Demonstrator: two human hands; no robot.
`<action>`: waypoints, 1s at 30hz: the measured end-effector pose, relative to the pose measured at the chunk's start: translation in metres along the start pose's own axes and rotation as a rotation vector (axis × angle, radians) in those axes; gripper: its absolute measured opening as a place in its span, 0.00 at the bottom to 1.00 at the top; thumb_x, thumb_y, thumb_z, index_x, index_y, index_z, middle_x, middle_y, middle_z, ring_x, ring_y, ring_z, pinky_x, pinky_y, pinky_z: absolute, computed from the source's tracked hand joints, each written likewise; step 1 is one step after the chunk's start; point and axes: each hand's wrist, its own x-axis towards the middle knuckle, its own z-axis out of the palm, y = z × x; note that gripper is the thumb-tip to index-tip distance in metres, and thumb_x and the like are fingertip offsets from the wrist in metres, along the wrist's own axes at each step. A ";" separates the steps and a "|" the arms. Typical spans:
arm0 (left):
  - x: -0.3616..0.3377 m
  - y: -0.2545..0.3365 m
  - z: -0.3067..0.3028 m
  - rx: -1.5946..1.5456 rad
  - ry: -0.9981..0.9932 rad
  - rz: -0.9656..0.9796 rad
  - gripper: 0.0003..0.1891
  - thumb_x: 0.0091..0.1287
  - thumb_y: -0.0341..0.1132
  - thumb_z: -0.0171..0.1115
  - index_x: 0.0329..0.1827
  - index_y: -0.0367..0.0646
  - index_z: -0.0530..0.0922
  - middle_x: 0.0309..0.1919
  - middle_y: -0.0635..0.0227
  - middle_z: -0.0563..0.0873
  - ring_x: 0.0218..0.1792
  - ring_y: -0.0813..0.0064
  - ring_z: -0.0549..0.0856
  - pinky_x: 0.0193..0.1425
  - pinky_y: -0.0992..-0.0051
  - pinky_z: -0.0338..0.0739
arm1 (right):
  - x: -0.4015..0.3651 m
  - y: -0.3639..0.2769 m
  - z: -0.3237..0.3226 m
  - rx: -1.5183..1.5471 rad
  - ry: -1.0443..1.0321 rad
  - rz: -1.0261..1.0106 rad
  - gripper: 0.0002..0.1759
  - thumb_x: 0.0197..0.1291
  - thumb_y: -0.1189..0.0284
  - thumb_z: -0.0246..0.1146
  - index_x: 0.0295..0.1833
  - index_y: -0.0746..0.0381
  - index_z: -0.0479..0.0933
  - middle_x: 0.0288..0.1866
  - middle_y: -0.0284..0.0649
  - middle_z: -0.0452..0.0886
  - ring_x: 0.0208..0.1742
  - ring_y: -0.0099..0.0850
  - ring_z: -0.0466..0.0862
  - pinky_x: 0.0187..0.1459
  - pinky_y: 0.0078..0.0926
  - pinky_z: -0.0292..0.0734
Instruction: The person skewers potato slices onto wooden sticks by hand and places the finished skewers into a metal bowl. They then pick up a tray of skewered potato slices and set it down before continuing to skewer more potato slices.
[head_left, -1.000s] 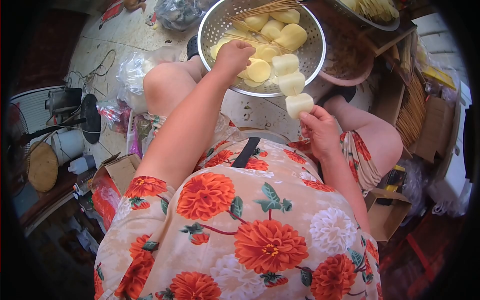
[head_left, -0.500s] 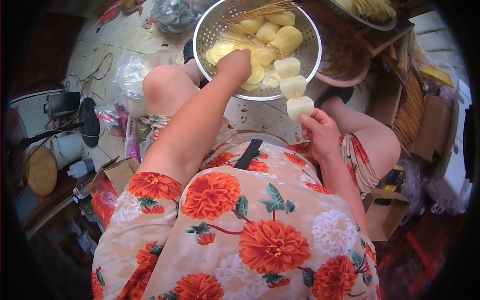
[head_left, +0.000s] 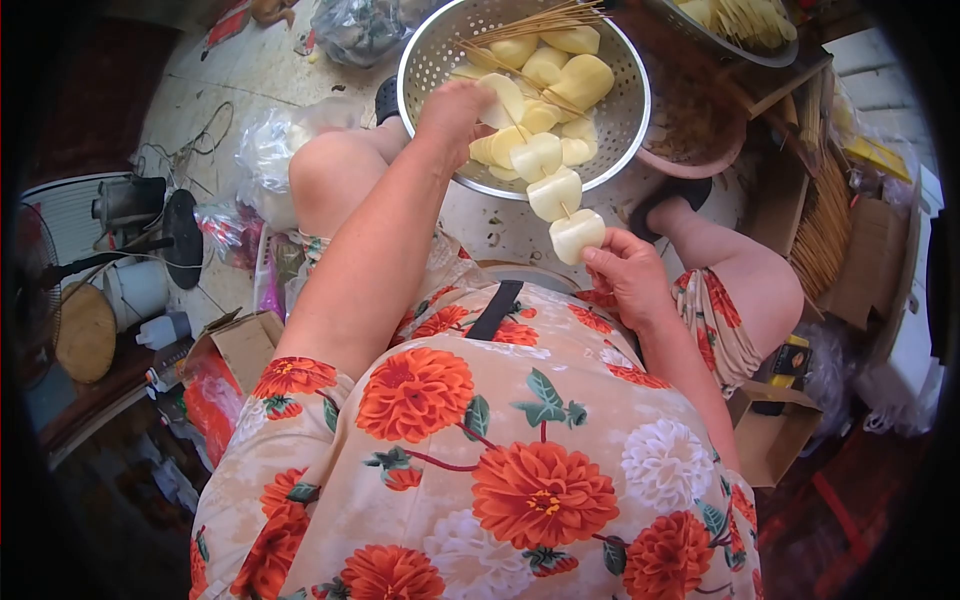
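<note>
My left hand [head_left: 448,118] pinches a thin potato slice [head_left: 503,101] over the colander [head_left: 425,70]. Near my lap, my right hand [head_left: 632,275] is closed on the lower end of a bamboo skewer that carries several potato slices [head_left: 556,193]. The skewer's upper end points toward the slice in my left hand. In the metal colander lie more cut slices [head_left: 497,148], several peeled potatoes [head_left: 583,82] and a bundle of loose bamboo skewers [head_left: 540,22].
A pink basin [head_left: 700,150] stands to the right of the colander. Behind it is a second metal bowl [head_left: 740,50] with skewered slices. Many skewers [head_left: 825,220] lie in a box at right. Plastic bags [head_left: 265,150] and a fan [head_left: 180,240] are at left.
My left hand has come up from the pile with a slice in it. My right hand keeps its hold while the skewer has swung left, toward my left hand.
</note>
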 end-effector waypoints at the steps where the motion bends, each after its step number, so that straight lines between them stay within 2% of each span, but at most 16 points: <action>1: -0.001 0.001 0.001 -0.002 0.000 -0.002 0.08 0.61 0.29 0.61 0.42 0.43 0.75 0.35 0.69 0.82 0.35 0.74 0.82 0.37 0.72 0.79 | -0.001 0.000 0.000 -0.002 0.001 0.002 0.06 0.56 0.73 0.64 0.39 0.60 0.78 0.23 0.25 0.73 0.18 0.13 0.66 0.20 0.13 0.67; 7: -0.003 0.005 0.003 -0.092 0.035 0.023 0.10 0.63 0.29 0.59 0.46 0.41 0.73 0.41 0.65 0.81 0.40 0.70 0.83 0.43 0.67 0.81 | -0.003 -0.004 0.002 0.003 -0.010 0.044 0.06 0.55 0.73 0.64 0.39 0.61 0.78 0.24 0.26 0.74 0.18 0.14 0.67 0.21 0.14 0.67; 9: -0.004 0.006 0.003 -0.130 0.022 0.060 0.09 0.64 0.26 0.55 0.46 0.34 0.73 0.43 0.58 0.80 0.42 0.65 0.83 0.42 0.64 0.85 | -0.002 -0.003 0.000 -0.004 -0.019 0.034 0.07 0.55 0.73 0.64 0.40 0.61 0.78 0.24 0.26 0.75 0.18 0.14 0.68 0.20 0.13 0.66; 16: -0.001 0.004 0.002 -0.119 0.020 0.064 0.09 0.63 0.27 0.57 0.45 0.36 0.74 0.42 0.60 0.81 0.42 0.67 0.83 0.41 0.64 0.85 | -0.002 -0.003 -0.001 -0.006 -0.003 0.028 0.08 0.55 0.72 0.65 0.41 0.61 0.79 0.24 0.26 0.75 0.18 0.14 0.68 0.19 0.13 0.66; 18: 0.000 0.004 -0.001 -0.056 -0.043 0.038 0.11 0.63 0.29 0.60 0.48 0.40 0.74 0.42 0.64 0.82 0.42 0.69 0.83 0.43 0.66 0.82 | -0.001 -0.001 -0.003 -0.012 -0.005 0.013 0.08 0.55 0.72 0.65 0.41 0.61 0.79 0.24 0.27 0.74 0.18 0.14 0.68 0.19 0.14 0.67; 22: 0.003 0.000 -0.001 0.040 -0.101 0.023 0.10 0.63 0.31 0.59 0.46 0.40 0.75 0.41 0.64 0.82 0.41 0.70 0.83 0.41 0.67 0.83 | 0.000 0.001 -0.005 -0.011 0.002 0.001 0.08 0.55 0.72 0.65 0.40 0.61 0.78 0.22 0.26 0.73 0.18 0.13 0.67 0.19 0.14 0.67; 24: -0.004 -0.004 0.004 0.026 -0.130 -0.042 0.09 0.61 0.29 0.57 0.43 0.37 0.75 0.42 0.61 0.80 0.41 0.64 0.82 0.42 0.64 0.82 | 0.001 0.002 -0.006 -0.005 0.003 0.005 0.07 0.56 0.72 0.64 0.40 0.61 0.78 0.21 0.26 0.71 0.18 0.13 0.67 0.19 0.14 0.67; 25: -0.007 -0.006 0.006 0.026 -0.130 -0.042 0.09 0.61 0.29 0.57 0.43 0.37 0.75 0.42 0.61 0.80 0.41 0.64 0.82 0.42 0.64 0.82 | 0.001 0.002 -0.005 -0.004 0.003 0.006 0.07 0.56 0.72 0.64 0.40 0.61 0.78 0.21 0.26 0.71 0.18 0.13 0.67 0.19 0.14 0.67; 27: -0.011 -0.009 0.010 -0.019 -0.057 -0.023 0.09 0.62 0.31 0.58 0.44 0.41 0.75 0.40 0.64 0.81 0.40 0.71 0.83 0.39 0.67 0.84 | 0.001 0.001 -0.003 -0.042 0.022 -0.007 0.06 0.56 0.72 0.64 0.39 0.61 0.78 0.19 0.25 0.70 0.17 0.13 0.66 0.19 0.14 0.67; 30: -0.015 -0.007 0.012 -0.034 -0.015 0.009 0.09 0.62 0.31 0.58 0.44 0.41 0.75 0.39 0.64 0.81 0.39 0.71 0.83 0.39 0.66 0.84 | 0.000 -0.001 0.000 -0.068 0.025 -0.012 0.06 0.56 0.72 0.64 0.39 0.61 0.78 0.19 0.25 0.70 0.17 0.13 0.66 0.18 0.15 0.67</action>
